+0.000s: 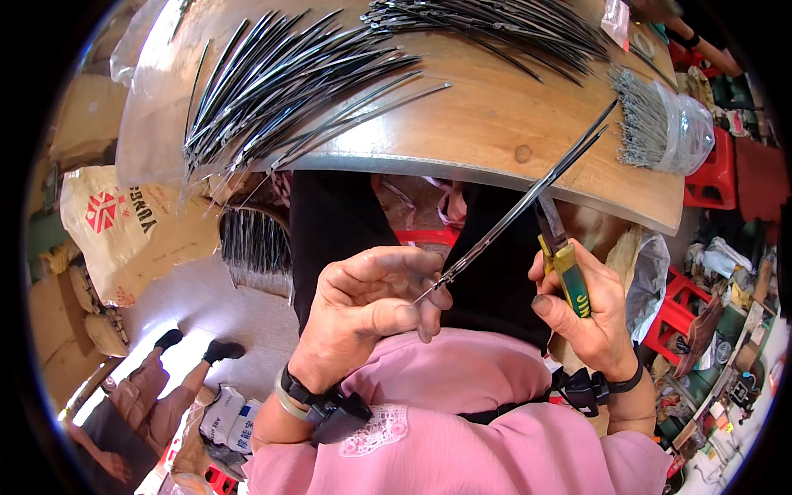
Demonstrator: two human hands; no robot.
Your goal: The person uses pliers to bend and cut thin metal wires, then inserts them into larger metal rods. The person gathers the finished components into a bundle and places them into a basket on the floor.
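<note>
My left hand (371, 301) pinches one end of a few long, thin dark metal strips (516, 210) between thumb and fingers. The strips slant up to the right, and their far ends reach over the table's near edge. In my right hand (590, 309) is a pair of pliers (568, 268) with yellow and green handles, the jaws pointing up. Those jaws lie close beside the strips; whether they touch cannot be made out. Both hands are above my lap, just short of the table.
On the wooden table (487, 124) lie a left pile of dark strips (280, 91), another pile (495, 25) and a plastic-wrapped bundle of grey wires (648, 120). Below left stand a container of thin strips (256, 247) and a tan sack (124, 231). Red stools (714, 169) and a seated person (157, 396) are nearby.
</note>
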